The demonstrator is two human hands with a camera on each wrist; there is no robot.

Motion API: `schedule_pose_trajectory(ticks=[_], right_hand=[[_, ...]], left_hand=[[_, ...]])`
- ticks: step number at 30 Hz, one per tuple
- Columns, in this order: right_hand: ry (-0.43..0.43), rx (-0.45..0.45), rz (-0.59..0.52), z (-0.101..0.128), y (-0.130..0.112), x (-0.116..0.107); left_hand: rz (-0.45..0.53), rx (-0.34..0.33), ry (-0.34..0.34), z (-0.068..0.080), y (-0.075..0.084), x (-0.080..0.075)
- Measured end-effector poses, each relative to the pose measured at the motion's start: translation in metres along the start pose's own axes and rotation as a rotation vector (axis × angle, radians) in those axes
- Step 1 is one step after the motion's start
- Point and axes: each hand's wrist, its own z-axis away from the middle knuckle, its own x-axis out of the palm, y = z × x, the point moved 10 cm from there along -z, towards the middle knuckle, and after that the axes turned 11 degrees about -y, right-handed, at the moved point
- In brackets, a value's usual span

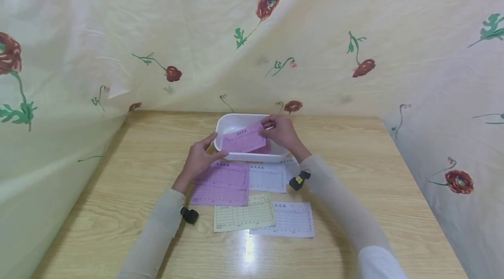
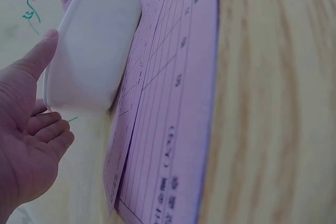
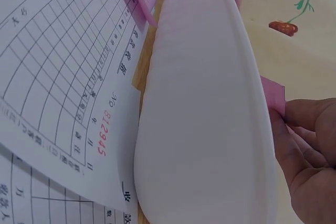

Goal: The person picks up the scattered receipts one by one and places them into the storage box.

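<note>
Pink slip (image 1: 245,140) hovers over the white tub (image 1: 228,124) at 12 o'clock, pinched by the right hand (image 1: 280,130); left hand (image 1: 200,158), fingers relaxed, steadies the rim. Next, I judge: lower and release.

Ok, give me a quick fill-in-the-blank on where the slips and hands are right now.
1. The right hand pinches a ____ slip over the white tub.
2. The left hand is open beside the tub's ____ end.
3. Nearest the person, a white form lies beside a ____ one.
4. The forms lie on a ____ table.

Missing words: pink; left; yellow; wooden
</note>
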Motion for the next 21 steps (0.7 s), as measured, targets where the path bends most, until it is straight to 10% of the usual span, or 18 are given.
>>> schedule_pose_trajectory(ticks=[21], right_hand=[[0.028, -0.075, 0.102, 0.01, 0.002, -0.043]], left_hand=[[-0.033, -0.005, 0.009, 0.003, 0.004, 0.0]])
